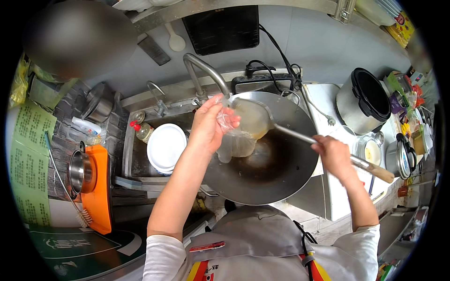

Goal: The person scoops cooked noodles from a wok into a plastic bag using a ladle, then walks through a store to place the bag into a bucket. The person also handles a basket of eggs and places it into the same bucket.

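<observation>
My left hand [211, 123] grips the gathered top of a clear plastic bag [240, 145], which hangs over a large metal wok [225, 184]. In my right hand [332, 156] is the handle of a long metal ladle [295, 133] with a wooden end. The ladle's wide bowl [251, 114] is beside the bag and overlaps it from this view; something pale yellowish shows there. Whether it lies in the ladle or the bag, I cannot tell. Brownish liquid [260, 170] covers the wok's bottom.
Left of the wok is a metal sink [137, 168] with stacked white bowls [167, 147] and a red-capped bottle [143, 131]. A curved faucet [207, 66] reaches towards the wok. On the right counter [339, 200] stand a large pot [362, 102] and a glass jar [370, 151]. A person's blurred head is upper left.
</observation>
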{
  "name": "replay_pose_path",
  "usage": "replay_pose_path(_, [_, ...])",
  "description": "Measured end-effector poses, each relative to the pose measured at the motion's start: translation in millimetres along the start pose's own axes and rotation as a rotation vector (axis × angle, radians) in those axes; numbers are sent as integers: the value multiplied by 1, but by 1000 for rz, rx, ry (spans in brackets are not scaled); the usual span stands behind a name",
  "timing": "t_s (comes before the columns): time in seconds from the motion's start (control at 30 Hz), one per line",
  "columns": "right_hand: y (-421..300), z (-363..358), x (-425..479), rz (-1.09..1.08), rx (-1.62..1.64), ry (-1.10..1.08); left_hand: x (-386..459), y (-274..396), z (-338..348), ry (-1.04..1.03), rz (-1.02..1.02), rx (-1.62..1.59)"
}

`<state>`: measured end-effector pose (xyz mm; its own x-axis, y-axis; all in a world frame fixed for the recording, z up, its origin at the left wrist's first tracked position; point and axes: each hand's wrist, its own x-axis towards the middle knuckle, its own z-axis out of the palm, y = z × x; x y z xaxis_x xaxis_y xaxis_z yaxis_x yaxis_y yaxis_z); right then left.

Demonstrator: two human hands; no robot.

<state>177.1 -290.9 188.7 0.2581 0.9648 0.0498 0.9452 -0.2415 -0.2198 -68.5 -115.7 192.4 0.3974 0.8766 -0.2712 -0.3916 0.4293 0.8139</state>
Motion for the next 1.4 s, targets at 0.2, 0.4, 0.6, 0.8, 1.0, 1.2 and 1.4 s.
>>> replay_pose_path(0.2, [-11,23,-16,-304,-373,532,-16,-2,-9,-11,50,-79])
replay_pose_path(0.4, [15,12,-24,-33,-204,376,-30,6,-23,-28,88,-76])
replay_pose_path(0.6, [34,57,9,264,-218,-161,-36,11,-5,-148,111,-34])
replay_pose_path(0.8, [41,128,37,276,-45,-355,-50,25,12,-198,122,34])
replay_pose_path(1.0, [-15,132,42,-94,102,-235,-62,39,15,-211,159,25])
replay_pose_path(1.2, [-41,176,58,-75,936,-523,-65,40,18,-172,155,-40])
replay_pose_path(1.4, [-45,157,53,59,1227,-559,-57,35,-10,-86,218,43])
